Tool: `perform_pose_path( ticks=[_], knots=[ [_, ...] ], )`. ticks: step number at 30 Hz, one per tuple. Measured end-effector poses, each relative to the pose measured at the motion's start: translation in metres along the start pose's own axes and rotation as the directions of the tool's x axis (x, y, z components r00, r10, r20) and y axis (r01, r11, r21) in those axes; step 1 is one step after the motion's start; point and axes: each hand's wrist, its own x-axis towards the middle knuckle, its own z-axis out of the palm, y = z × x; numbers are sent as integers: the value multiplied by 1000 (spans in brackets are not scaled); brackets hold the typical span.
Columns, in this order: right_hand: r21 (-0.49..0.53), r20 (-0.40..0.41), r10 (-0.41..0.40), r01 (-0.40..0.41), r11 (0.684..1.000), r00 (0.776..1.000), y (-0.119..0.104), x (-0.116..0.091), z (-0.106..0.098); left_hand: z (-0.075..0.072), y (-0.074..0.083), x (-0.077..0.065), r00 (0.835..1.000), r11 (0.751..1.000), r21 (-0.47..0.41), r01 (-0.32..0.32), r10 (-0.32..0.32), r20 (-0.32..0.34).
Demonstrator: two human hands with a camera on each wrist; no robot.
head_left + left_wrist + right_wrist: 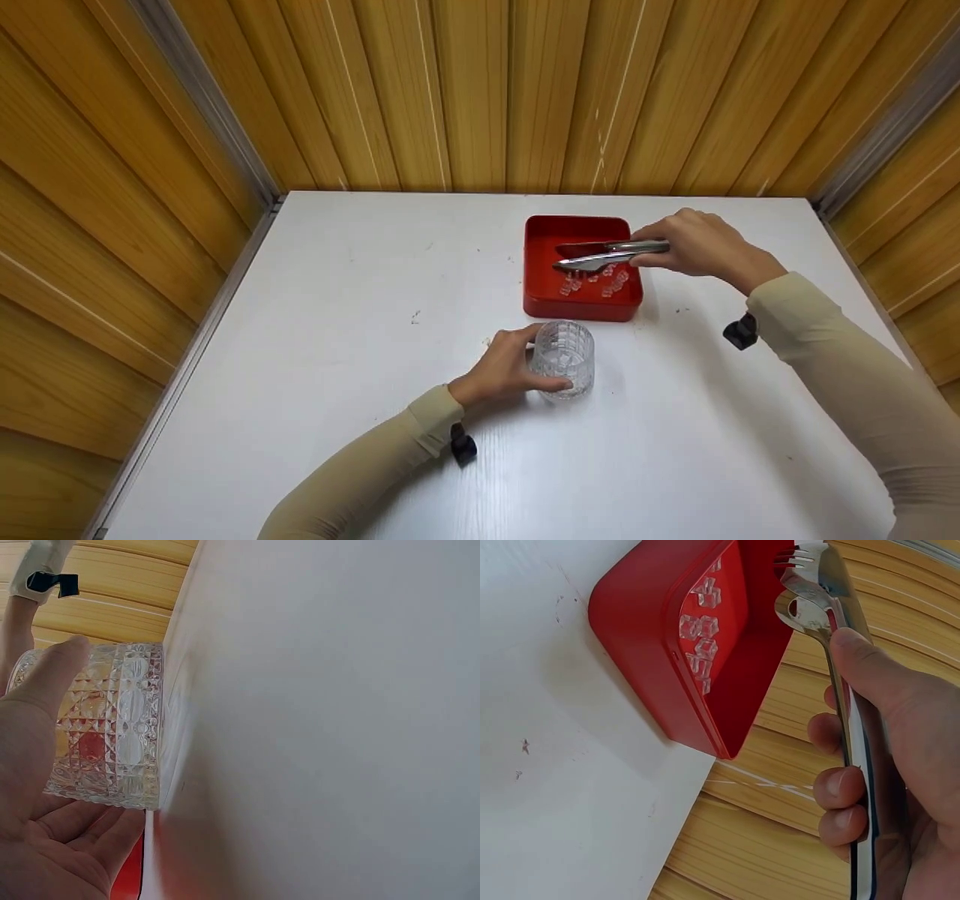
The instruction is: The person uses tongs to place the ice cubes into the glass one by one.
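Note:
My left hand holds a clear cut-glass tumbler, its thumb on the near side and fingers on the far side. In the left wrist view the faceted wall of the tumbler shows beside the thumb. My right hand grips metal serving tongs by the handles. The tips, one fork-like and one spoon-like in the right wrist view, stand apart over a red square tray. Several clear ice-like cubes lie in the tray. I see no cube between the tips.
A white table bears the tray and the tumbler, with the tray just behind the tumbler. Wood-plank walls with metal corner posts stand around the back and sides. Small dark specks dot the tabletop.

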Motion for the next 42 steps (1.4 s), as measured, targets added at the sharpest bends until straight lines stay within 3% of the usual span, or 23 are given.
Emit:
perform_pose_path(
  ticks=[16, 26, 33, 42],
  knots=[
    [-16, 72, 15, -14, 1000, 997, -3, 12, 9, -1, 4, -1, 999, 999, 7, 43, -43, 16],
    [-54, 79, -36, 40, 998, 996, -6, 15, 13, 1, 6, -1, 999, 999, -17, 35, -35, 13],
    [-66, 83, -35, 41, 997, 996, -6, 15, 18, 3, 6, -1, 1000, 999, -39, 18, -18, 8],
    [-69, 82, -12, 17, 997, 997, -8, 14, 18, 3, 10, -2, 999, 999, -16, 45, -45, 15]
  ],
)
